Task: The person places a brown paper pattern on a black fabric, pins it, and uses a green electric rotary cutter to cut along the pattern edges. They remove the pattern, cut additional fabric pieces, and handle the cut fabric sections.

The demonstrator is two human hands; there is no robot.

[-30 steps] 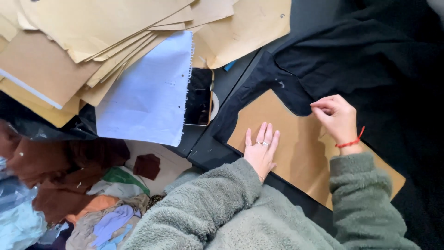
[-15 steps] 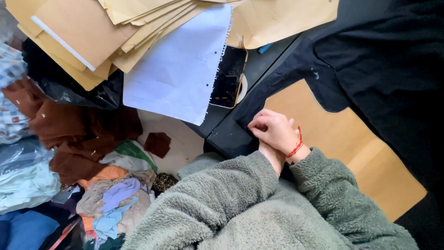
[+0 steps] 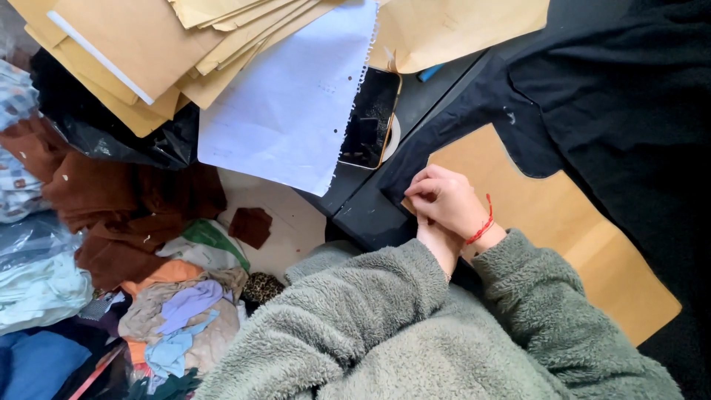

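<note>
My right hand (image 3: pixel 446 202), with a red string bracelet at the wrist, lies with curled fingers on the near left corner of a brown paper pattern piece (image 3: pixel 563 222). Its fingertips pinch the edge of the black fabric (image 3: pixel 592 96) that covers the pattern's far side. My left hand (image 3: pixel 437 246) is tucked under the right one, so only its wrist shows and its fingers are hidden. Both arms wear grey-green fleece sleeves (image 3: pixel 355 311). The pattern and fabric lie on a dark table (image 3: pixel 370 215).
A phone (image 3: pixel 370 118) lies beside a torn-edge white sheet (image 3: pixel 289 111), under a stack of brown paper pieces (image 3: pixel 148 52). Left of the table lies a heap of fabric scraps (image 3: pixel 178 311), brown cloth (image 3: pixel 126 207) and a black plastic bag (image 3: pixel 104 141).
My right hand has moved from the pattern's far edge to its near left corner and now covers the left hand, which lay flat on the pattern. The camera has shifted left.
</note>
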